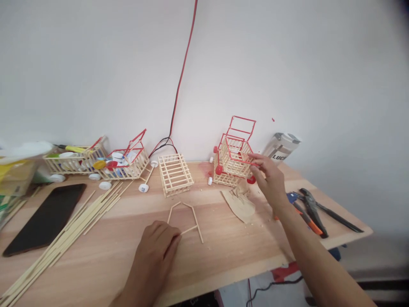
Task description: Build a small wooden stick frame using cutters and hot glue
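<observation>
Cart [236,161] with red rim, red handle and red wheels stood toward the back of the table [230,256], near the wall [111,64], stacked with a pale stick basket [223,178]; whether on top of it or partly inside, couldn't tell. Right hand [271,179] was at the corner of the cart's rim, thumb and forefinger bent close to it; couldn't tell if they pinched the rim or only touched it. Left hand [156,247] rested palm down on the table, fingers curled and pressed together, over one side of a flat stick frame [196,219]; underside hidden, so couldn't tell if it pinched a stick or just pressed down. Beyond the frame sat a plain slatted box [175,175]. Brown paper [238,209], crumpled at one end, lay in front of the cart. To the right: pliers [315,215] with dark handles, orange-handled cutters [315,226] just beside, and a tilted container [281,147] against the wall. To the left: two more carts [128,170] with white wheels, both loaded with small items, mostly bottle caps in the nearer one, plus a bundle of loose sticks [73,230] and a black phone [46,219] lying flat. Red-and-black cable [184,64] ran down the wall behind the slatted box.
</observation>
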A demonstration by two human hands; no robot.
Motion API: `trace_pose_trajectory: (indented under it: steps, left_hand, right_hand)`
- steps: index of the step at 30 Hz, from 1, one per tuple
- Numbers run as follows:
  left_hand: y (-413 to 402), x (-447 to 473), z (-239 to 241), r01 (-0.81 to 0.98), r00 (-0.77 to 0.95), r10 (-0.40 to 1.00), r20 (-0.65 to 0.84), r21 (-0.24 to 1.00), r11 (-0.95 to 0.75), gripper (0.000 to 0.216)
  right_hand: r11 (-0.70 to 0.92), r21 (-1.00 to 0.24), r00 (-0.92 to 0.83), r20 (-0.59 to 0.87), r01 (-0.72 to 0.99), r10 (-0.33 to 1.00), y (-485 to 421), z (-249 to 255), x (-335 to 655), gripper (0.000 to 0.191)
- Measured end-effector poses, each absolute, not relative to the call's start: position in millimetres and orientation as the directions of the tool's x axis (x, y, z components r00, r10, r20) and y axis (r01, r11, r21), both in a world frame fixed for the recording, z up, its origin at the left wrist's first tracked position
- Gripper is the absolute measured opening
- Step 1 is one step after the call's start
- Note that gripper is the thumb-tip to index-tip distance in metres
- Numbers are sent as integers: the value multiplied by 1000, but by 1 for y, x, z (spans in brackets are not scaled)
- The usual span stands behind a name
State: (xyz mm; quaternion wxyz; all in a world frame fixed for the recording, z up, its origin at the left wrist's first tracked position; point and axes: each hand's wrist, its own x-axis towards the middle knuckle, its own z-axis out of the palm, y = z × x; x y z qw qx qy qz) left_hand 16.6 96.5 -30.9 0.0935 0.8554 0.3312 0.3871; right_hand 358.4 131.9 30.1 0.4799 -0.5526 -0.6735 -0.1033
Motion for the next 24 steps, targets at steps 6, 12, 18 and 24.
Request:
trace_pose_trajectory:
  steps: [6, 12, 18, 24]
  left_hand:
    - [98, 17, -31, 493, 497, 636, 591, 411, -767, 11]
    - [97, 17, -31, 513, 496, 660, 564, 423, -747, 11]
    - [98, 17, -30, 504, 509, 655, 559, 424, -753, 12]
    - [95, 17, -28, 519, 485, 669, 563, 431, -738, 11]
  right_hand:
    - [359, -346, 49, 775, 867, 630, 137, 26, 360, 12]
    - [361, -274, 14, 813, 891, 582, 142, 23, 360, 17]
    - [320, -194, -34, 809, 927, 587, 136, 23, 362, 27]
    - [264, -355, 168, 826, 897, 539, 107, 50, 354, 22]
